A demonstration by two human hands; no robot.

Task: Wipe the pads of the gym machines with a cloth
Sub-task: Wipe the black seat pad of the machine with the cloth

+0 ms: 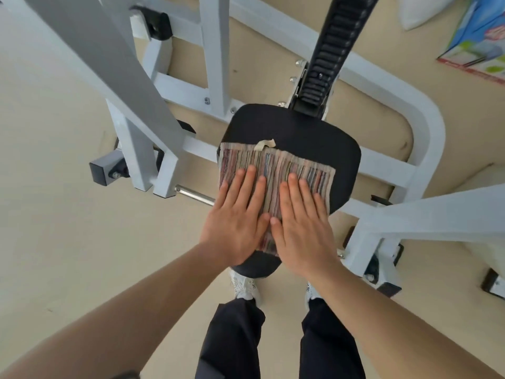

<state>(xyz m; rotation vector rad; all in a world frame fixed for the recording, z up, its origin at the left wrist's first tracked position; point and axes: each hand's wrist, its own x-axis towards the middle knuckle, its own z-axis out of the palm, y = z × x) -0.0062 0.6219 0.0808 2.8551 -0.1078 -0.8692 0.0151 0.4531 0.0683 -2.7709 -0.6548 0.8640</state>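
Note:
A black seat pad (322, 143) of a white gym machine fills the middle of the head view. A striped, multicoloured cloth (276, 166) lies spread flat over the pad's near half, with a small beige tag at its far edge. My left hand (236, 220) presses flat on the cloth's left part, fingers straight. My right hand (302, 225) lies flat beside it on the cloth's right part, thumbs almost touching. The near tip of the pad shows below my wrists.
The white steel frame (426, 127) curves round the seat at the right and back. A grey beam (109, 67) crosses at the upper left. A black toothed adjustment rail (333, 50) rises behind the seat. My feet stand on the beige floor (68, 242) under the pad.

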